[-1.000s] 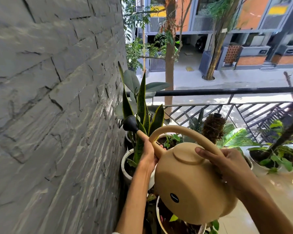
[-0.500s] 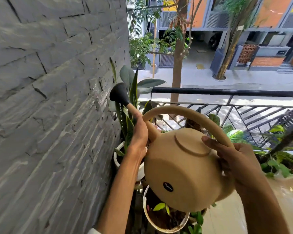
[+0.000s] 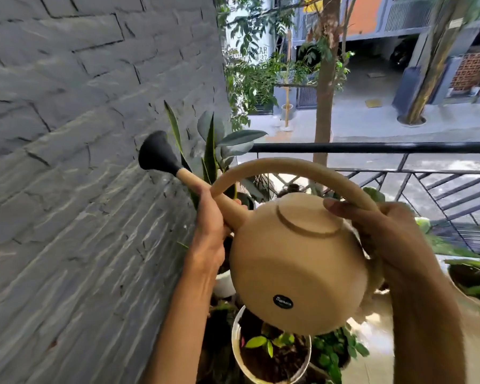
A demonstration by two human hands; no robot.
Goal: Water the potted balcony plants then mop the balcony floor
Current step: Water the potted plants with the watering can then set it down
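Note:
A round tan watering can [image 3: 297, 261] with a looping handle fills the middle of the view, held up in the air. Its black rose head [image 3: 155, 154] points up and left, close to the grey brick wall. My left hand [image 3: 209, 234] grips the spout near the can's body. My right hand [image 3: 380, 234] holds the rear of the handle. A snake plant [image 3: 209, 151] rises behind the spout; its white pot [image 3: 223, 284] shows below my left wrist. Under the can sits a white pot [image 3: 237, 347] of dark soil with small green leaves.
The grey brick wall [image 3: 81, 189] runs close along the left. A black metal railing [image 3: 372, 148] closes the balcony ahead, with the street below. More potted plants [image 3: 471, 275] stand at the right on the shiny tiled floor [image 3: 377, 345].
The can has risen and tipped back, so the rose head went from down among the snake plant leaves to up and left near the wall. Both hands kept their grips.

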